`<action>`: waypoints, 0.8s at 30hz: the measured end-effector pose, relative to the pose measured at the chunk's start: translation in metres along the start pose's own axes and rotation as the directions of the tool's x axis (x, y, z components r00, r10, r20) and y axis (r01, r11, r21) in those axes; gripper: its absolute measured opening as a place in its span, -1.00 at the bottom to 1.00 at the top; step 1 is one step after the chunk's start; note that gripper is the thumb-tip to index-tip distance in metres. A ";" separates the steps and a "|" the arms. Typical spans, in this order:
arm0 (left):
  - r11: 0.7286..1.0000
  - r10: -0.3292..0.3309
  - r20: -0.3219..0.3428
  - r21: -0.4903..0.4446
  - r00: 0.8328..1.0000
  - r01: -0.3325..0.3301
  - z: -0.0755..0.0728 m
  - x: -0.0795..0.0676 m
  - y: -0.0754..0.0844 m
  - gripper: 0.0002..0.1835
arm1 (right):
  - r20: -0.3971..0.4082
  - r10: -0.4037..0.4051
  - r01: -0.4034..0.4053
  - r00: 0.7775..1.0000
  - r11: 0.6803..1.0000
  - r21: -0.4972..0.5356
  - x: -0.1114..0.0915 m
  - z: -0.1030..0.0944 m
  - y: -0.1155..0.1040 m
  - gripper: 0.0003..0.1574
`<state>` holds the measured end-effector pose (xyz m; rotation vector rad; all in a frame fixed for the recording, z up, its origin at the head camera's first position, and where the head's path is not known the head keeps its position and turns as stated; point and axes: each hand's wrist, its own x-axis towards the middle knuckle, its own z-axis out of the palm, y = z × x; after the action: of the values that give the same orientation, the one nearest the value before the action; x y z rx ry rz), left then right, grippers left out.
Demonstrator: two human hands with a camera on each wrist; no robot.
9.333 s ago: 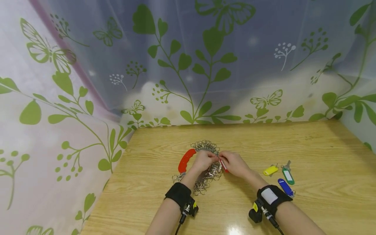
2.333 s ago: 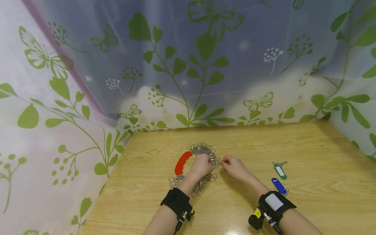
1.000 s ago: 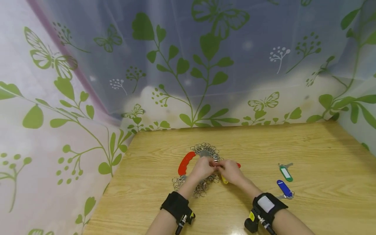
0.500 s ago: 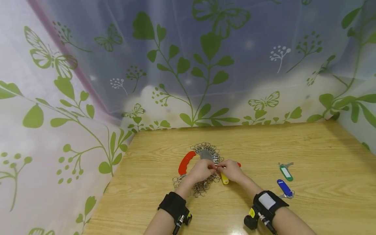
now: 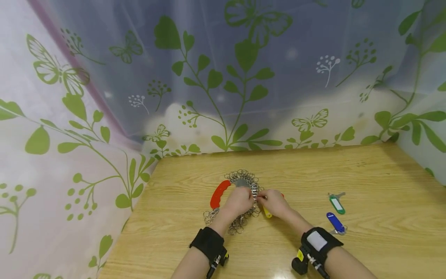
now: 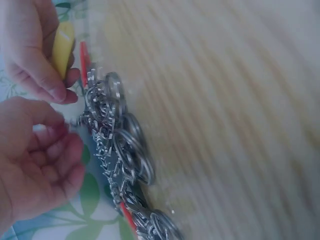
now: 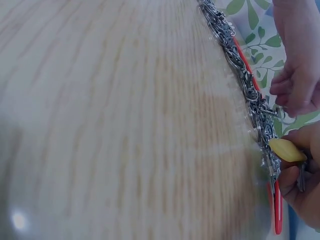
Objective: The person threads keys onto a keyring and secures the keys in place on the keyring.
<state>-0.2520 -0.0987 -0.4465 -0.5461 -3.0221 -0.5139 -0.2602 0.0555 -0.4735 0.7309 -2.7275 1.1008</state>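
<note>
A large metal key ring with a red grip handle lies on the table, its curved band crowded with small split rings. My left hand is over the band's right side, thumb and fingertips pinching one small clasp or ring there. Just right of it, my right hand pinches a yellow key tag with a key hanging by it. Beside the right fingers a red key tag stands out from the band. In the head view the right hand hides most of both tags.
To the right on the wooden table lie a green key tag and a blue key tag, each with a key. A leaf-patterned curtain rises along the back and left edges.
The yellow tag has gone from the table's right side into my right hand. The red tag, earlier between both hands, now stays at the band. Lately the hands have shifted only slightly.
</note>
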 end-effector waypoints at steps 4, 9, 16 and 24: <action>0.994 -0.031 -0.011 0.105 0.999 0.032 0.000 0.000 0.004 -0.78 | 0.001 0.019 -0.019 1.000 1.000 0.017 0.000 0.000 0.002 -0.82; 0.991 -0.078 -0.021 0.103 0.997 0.080 -0.001 0.001 0.005 -0.83 | -0.002 0.023 -0.023 1.000 0.999 0.027 -0.001 -0.001 0.005 -0.82; 0.995 -0.072 -0.107 0.061 0.992 0.079 -0.003 0.001 0.008 -0.92 | -0.001 0.003 -0.003 1.000 1.000 0.021 -0.003 -0.003 0.008 -0.85; 0.994 0.028 -0.129 0.109 0.991 -0.014 -0.002 0.002 0.005 -0.85 | -0.018 -0.017 0.017 1.000 1.000 0.005 -0.004 -0.004 0.011 -0.85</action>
<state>-0.2526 -0.0938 -0.4428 -0.5164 -2.8955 -0.3668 -0.2624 0.0660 -0.4784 0.7399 -2.7001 1.1057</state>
